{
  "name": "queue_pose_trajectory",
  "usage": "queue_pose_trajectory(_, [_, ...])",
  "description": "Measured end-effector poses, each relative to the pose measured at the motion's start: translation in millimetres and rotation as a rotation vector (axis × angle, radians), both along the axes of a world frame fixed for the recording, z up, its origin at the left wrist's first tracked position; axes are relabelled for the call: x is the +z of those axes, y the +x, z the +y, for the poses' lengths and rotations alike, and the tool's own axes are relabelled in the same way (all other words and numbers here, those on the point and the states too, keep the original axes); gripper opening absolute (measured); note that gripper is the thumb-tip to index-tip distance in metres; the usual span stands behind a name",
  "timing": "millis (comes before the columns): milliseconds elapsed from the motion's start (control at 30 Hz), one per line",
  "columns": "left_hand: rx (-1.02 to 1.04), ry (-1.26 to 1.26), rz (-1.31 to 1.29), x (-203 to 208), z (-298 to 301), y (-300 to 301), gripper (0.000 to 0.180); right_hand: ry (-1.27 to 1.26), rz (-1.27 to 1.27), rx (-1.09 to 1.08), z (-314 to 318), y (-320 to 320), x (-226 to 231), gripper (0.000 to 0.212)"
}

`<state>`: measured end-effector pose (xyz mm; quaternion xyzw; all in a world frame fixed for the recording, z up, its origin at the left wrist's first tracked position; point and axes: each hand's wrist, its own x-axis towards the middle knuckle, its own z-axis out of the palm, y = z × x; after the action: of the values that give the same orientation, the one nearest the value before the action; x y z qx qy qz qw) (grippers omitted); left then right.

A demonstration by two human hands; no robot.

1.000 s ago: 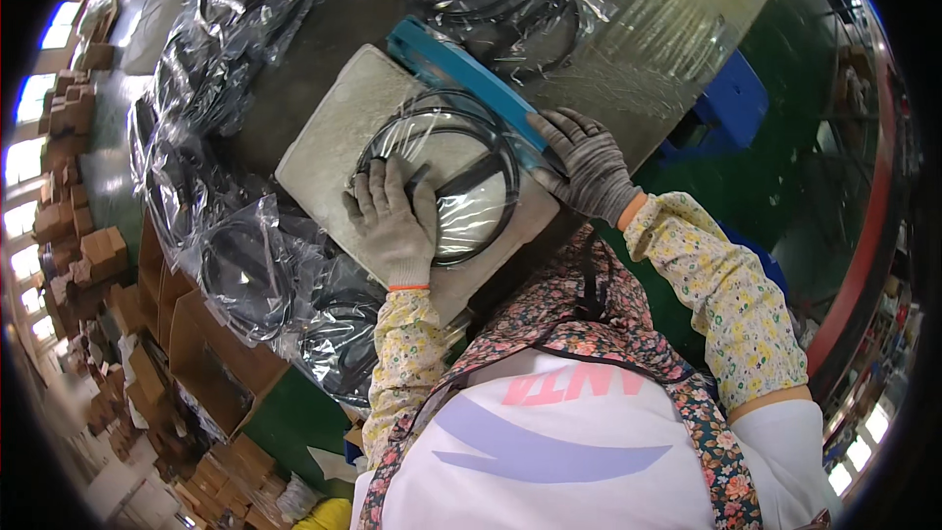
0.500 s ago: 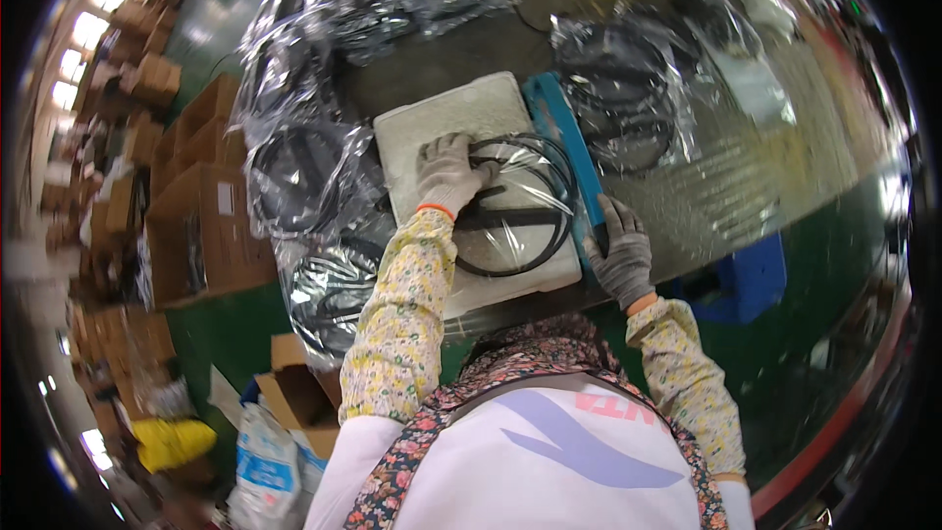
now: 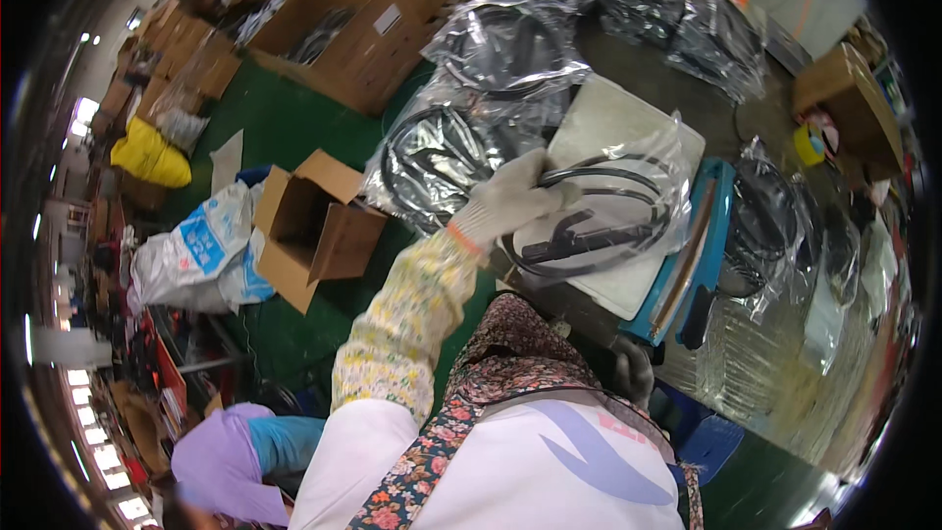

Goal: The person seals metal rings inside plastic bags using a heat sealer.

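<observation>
Our left hand (image 3: 515, 198) grips the coil (image 3: 581, 242) over the board (image 3: 628, 123); whether our right hand (image 3: 633, 373), off the board's near corner, holds anything, we can't tell. Held one-sided, the coil could slip.

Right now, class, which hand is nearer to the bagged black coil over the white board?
Left. The left hand holds the bagged black coil at its left edge; the right hand is apart from it, below the blue device.

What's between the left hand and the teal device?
Head view: the bagged black cable coil, gripped by the left hand, with the pale board beneath it.
</observation>
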<state>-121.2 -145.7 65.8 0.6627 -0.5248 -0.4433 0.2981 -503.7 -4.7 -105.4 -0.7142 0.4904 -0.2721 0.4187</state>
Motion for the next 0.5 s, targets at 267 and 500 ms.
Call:
queue_pose_trajectory(267, [1.034,-0.416,0.89,-27.9,116.1,24.1,0.025,0.591,-0.551,0.161,-142.2,255.7,133.7,0.078])
queue_pose_trajectory(500, [1.166,-0.167,0.512,-101.6,115.8,71.7,0.044,0.221,-0.065,0.447,-244.6,346.7,77.8,0.081])
